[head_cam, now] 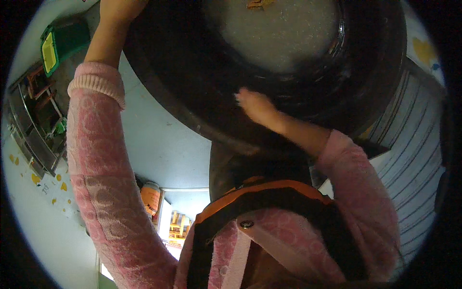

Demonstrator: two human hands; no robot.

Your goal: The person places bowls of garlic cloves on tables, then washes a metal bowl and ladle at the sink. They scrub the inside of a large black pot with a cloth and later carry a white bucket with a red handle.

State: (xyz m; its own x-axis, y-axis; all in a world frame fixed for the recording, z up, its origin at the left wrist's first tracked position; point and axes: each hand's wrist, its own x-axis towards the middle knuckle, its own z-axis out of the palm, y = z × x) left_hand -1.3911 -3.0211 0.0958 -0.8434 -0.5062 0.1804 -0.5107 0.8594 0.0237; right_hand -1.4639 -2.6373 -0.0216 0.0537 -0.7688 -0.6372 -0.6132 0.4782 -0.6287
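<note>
A large black round vessel [187, 90], wide like a wok or basin, fills the upper middle. Its centre shows a cloudy grey surface [281, 39] with a small yellow-brown piece [258, 4] at the top edge of the picture. My left hand [122, 11] is at the upper left, beside the vessel's rim; its fingers are cut off by the frame, so its hold cannot be seen. My right hand [258, 108] is over the dark near side of the vessel, slightly blurred. Whether it touches the surface or holds anything is unclear. Both arms wear pink fleece sleeves.
A green bin with a yellow part [49, 54] stands at the upper left, near a dark rack [32, 126]. An orange container [150, 197] and wooden stools [178, 225] are lower left of centre. Ridged grey panelling [415, 155] is at the right.
</note>
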